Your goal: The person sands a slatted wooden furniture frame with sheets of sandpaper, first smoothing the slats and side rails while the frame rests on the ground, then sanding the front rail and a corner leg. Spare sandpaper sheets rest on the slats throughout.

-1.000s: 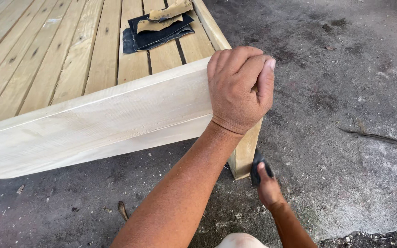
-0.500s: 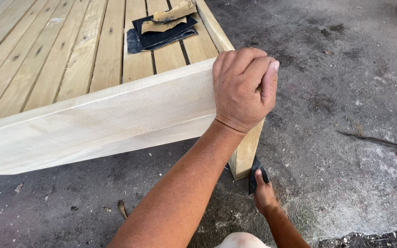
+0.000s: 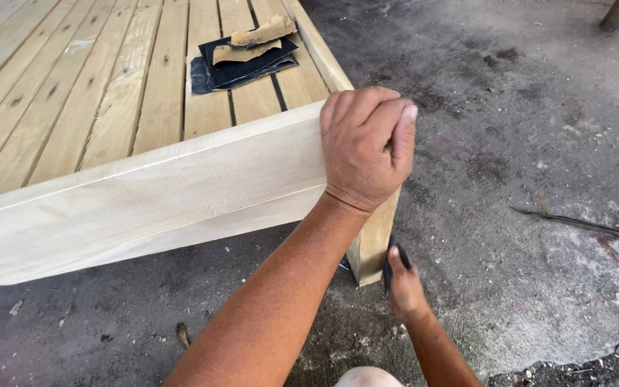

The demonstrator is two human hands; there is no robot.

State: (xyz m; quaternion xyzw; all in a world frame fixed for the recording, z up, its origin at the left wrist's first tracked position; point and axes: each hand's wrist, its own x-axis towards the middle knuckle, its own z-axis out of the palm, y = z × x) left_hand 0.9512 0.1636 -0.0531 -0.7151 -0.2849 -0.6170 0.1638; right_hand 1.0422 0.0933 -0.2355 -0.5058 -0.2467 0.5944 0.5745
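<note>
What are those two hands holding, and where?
The left hand grips the top corner of the pale wooden slatted frame. The right hand presses a small dark sanding piece against its leg.

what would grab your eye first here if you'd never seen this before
The left hand gripping the corner of the pale wooden frame, centre frame. Below it, the right hand presses a dark piece of sandpaper against the corner leg. More sandpaper sheets lie on the slats at top.

The left hand (image 3: 365, 147) covers the corner of the wooden bed frame (image 3: 145, 193), which runs off the left and top edges, while the dark sanding piece (image 3: 390, 264) in the right hand (image 3: 404, 287) is mostly hidden behind the frame leg (image 3: 374, 240).
</note>
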